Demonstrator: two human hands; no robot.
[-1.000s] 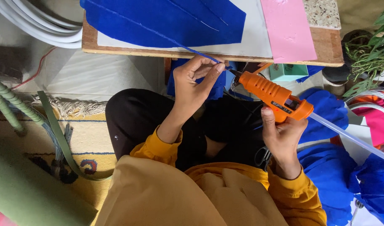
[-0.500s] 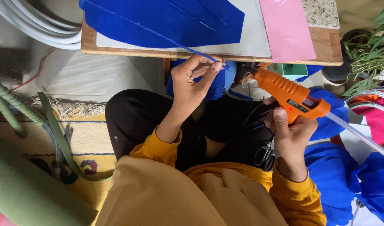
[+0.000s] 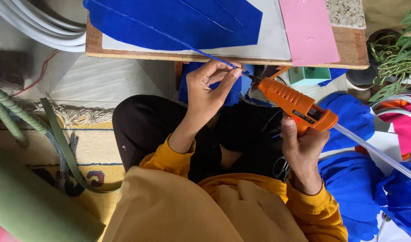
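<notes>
A person seated cross-legged on the floor brings an orange glue gun (image 3: 298, 106) to the end of a thin blue stem (image 3: 214, 57) just below the near edge of the tabletop (image 3: 124, 54). The left hand (image 3: 208, 92) pinches the stem between thumb and fingertips, holding its tip steady. The right hand (image 3: 304, 148) is clenched round the gun's grip, forefinger at the trigger, nozzle almost touching the stem's pinched end; a clear glue stick (image 3: 376, 152) trails from the gun's back toward the right. The stem runs up and left onto a blue leaf-shaped sheet (image 3: 169, 20) lying across the tabletop, beside a pink sheet (image 3: 308, 29) near its right corner. More blue cut pieces (image 3: 349, 179) lie on the floor at the person's right. The work appears to be at the gluing step: the next move would call for a small, steady bead at the stem's tip, with fingers kept off the hot nozzle.
</notes>
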